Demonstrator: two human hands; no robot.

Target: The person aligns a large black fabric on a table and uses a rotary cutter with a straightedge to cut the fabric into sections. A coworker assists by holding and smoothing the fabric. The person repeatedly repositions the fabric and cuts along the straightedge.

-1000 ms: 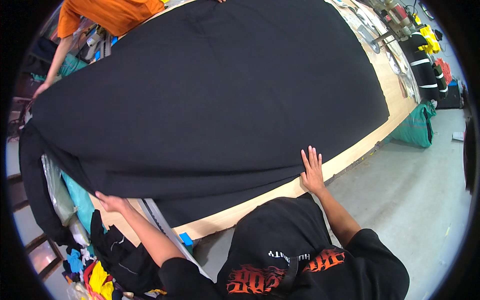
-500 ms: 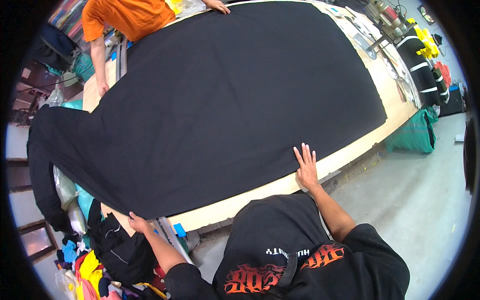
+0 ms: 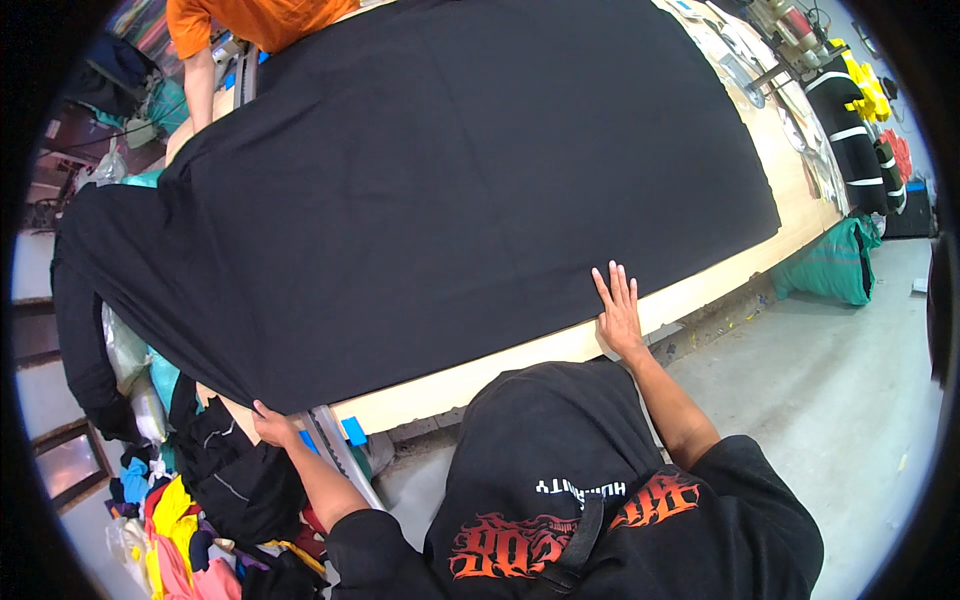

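A wide sheet of black fabric (image 3: 470, 190) lies spread over a pale wooden table (image 3: 410, 398), its left end hanging over in folds. At the near left corner, my left hand (image 3: 272, 425) is closed on the fabric's edge, part of its fingers hidden from sight. My right hand (image 3: 618, 312) rests flat near the fabric's front edge, fingers stretched out and slightly spread. Across the table a person in an orange shirt (image 3: 262, 22) leans over it; one arm reaches down to the fabric's far left edge, and that hand is hidden.
A metal rail (image 3: 338, 455) with a blue clip (image 3: 354, 431) crosses the table near my left forearm. Colourful cloth scraps (image 3: 175, 530) are heaped below on the left. Paper pieces and a metal-armed machine (image 3: 790, 35) occupy the far right end, above a green sack (image 3: 835, 262).
The whole scene has shifted slightly up in view. At the far left the fabric edge bunches more and covers the other person's hand. My hands keep their places at the fabric's edge.
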